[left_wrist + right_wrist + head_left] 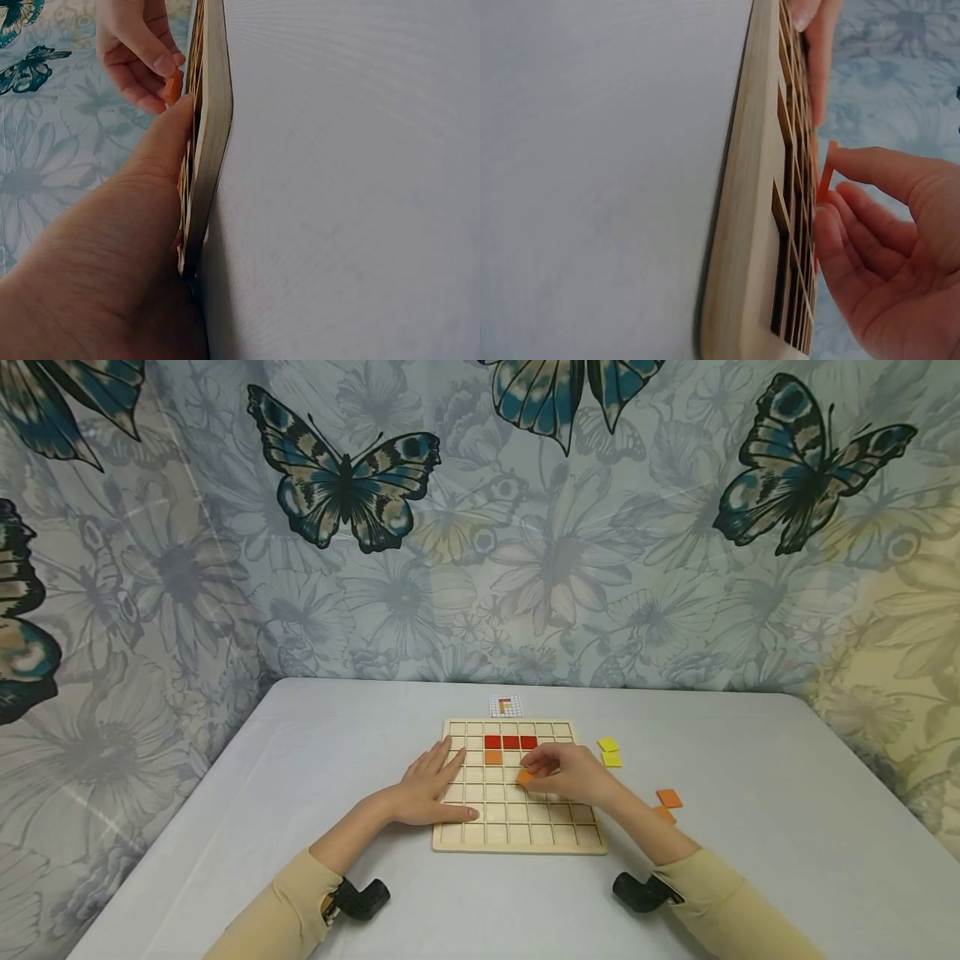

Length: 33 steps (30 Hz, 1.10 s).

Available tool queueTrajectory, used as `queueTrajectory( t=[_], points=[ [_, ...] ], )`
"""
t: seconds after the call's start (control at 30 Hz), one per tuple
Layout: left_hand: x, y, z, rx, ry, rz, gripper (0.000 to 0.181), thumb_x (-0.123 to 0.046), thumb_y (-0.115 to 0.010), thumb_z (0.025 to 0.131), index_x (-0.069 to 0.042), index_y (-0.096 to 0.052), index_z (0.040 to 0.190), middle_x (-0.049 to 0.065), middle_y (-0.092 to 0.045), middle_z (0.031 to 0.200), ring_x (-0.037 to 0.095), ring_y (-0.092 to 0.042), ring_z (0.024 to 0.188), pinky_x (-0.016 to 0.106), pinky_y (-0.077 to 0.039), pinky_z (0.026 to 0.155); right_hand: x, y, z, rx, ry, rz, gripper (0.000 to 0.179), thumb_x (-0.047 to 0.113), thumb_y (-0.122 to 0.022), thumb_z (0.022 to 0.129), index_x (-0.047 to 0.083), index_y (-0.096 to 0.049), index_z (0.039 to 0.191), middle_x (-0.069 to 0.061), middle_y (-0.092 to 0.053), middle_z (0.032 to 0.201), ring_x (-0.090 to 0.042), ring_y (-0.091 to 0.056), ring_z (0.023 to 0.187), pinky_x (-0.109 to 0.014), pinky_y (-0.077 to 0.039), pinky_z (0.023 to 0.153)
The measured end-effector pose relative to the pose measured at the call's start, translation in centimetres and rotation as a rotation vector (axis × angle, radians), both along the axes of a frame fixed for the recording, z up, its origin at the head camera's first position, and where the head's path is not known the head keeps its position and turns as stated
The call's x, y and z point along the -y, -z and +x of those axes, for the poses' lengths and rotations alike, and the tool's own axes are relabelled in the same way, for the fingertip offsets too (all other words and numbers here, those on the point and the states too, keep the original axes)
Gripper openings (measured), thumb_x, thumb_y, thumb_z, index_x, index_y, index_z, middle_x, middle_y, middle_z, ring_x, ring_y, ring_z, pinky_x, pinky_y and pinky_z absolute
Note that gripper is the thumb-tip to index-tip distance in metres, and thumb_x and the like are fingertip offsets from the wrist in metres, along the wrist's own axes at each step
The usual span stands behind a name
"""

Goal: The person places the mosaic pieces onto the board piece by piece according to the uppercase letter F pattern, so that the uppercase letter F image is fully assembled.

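A wooden grid board lies on the white table. Three red square tiles fill a row of cells near its far side, and one orange tile sits below the leftmost red one. My right hand pinches another orange tile between thumb and fingers, just above the board's middle cells. In the right wrist view this tile stands tilted on edge, close to the grid. My left hand rests with fingers spread on the board's left edge, its thumb lying over the near-left cells.
Two yellow tiles lie right of the board. Farther right and nearer are two orange tiles, one partly hidden by the right forearm. A small pattern card lies behind the board. Butterfly-patterned fabric stands behind the table.
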<state>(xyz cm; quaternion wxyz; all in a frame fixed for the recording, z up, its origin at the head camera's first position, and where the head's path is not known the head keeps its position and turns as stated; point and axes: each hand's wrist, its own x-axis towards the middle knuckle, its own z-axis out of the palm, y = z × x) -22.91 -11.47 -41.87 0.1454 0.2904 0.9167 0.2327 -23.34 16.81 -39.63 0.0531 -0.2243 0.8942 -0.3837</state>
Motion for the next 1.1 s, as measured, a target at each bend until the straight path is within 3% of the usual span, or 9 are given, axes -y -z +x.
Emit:
queueTrajectory(
  t=[0.33,0.6,1.1],
  points=[
    [0.1,1.1,-0.4,-0.005,-0.014,0.02,0.104,-0.068,-0.055,0.086,-0.013,-0.005,0.158,0.013,0.014,0.161,0.026,0.012,0.147,0.049,0.004,0.116,2.2,0.1,-0.3,0.005,-0.023,0.007,0.026,0.013,-0.081,0.078,0.008,-0.071,0.102,0.003,-0.067,0.087,-0.011,-0.06,0.079,-0.027,-0.051,0.074],
    [0.1,0.9,-0.2,-0.004,-0.015,0.012,0.104,-0.068,-0.055,0.086,-0.013,-0.004,0.158,0.013,0.015,0.161,0.026,0.013,0.147,0.05,0.004,0.116,3.3,0.2,-0.6,-0.002,-0.031,0.014,0.024,0.01,-0.08,0.08,0.006,-0.071,0.102,0.003,-0.068,0.091,-0.012,-0.062,0.082,-0.025,-0.052,0.075],
    [0.1,0.4,-0.2,-0.005,-0.002,-0.007,0.102,-0.065,-0.056,0.088,-0.011,-0.006,0.158,0.016,0.013,0.161,0.03,0.011,0.148,0.052,0.002,0.116,4.3,0.2,-0.9,-0.103,-0.083,0.05,0.023,0.003,-0.077,0.08,0.005,-0.071,0.102,-0.002,-0.068,0.092,-0.017,-0.062,0.083,-0.027,-0.05,0.074]
  ],
)
